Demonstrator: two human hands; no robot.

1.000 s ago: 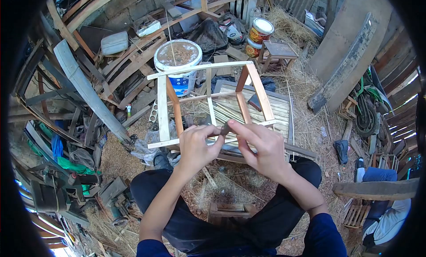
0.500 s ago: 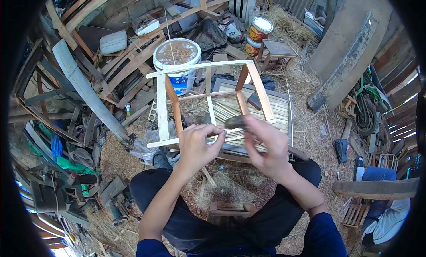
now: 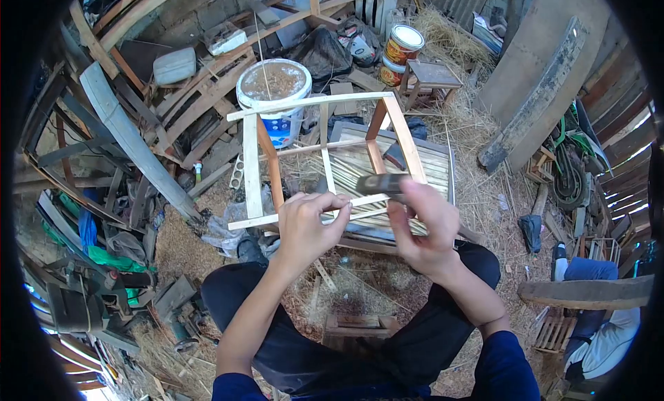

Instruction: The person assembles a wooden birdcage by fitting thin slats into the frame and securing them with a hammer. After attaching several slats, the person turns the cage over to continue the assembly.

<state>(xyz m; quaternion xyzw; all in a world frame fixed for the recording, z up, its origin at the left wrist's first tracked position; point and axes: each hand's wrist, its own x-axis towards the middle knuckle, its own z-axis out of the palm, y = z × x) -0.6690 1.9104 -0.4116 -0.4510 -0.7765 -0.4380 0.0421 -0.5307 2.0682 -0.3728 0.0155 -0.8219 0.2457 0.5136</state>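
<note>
A small frame of pale and reddish wooden strips (image 3: 254,172) stands over a low slatted surface (image 3: 436,163) in front of my knees. My left hand (image 3: 304,224) rests at the frame's near rail (image 3: 257,222), thumb and fingertips pinched together there. Whatever sits in that pinch is too small to make out. Just right of it, my right hand (image 3: 430,228) is closed around a dark, blunt tool (image 3: 377,184), hammer-like but smeared by motion. The tool is above the near rail. Thin wooden sticks (image 3: 351,171) lie beneath the frame.
Beyond the frame stands a white bucket (image 3: 304,89) of shavings. Paint tins (image 3: 403,44) and a small wooden stool (image 3: 434,74) are behind to the right. Curved planks lean left (image 3: 128,134) and right (image 3: 536,100). Another person's legs (image 3: 595,283) show at far right.
My right hand and the dark tool have shifted right and a little lower, away from my left fingertips. My left hand keeps its place and pinch.
</note>
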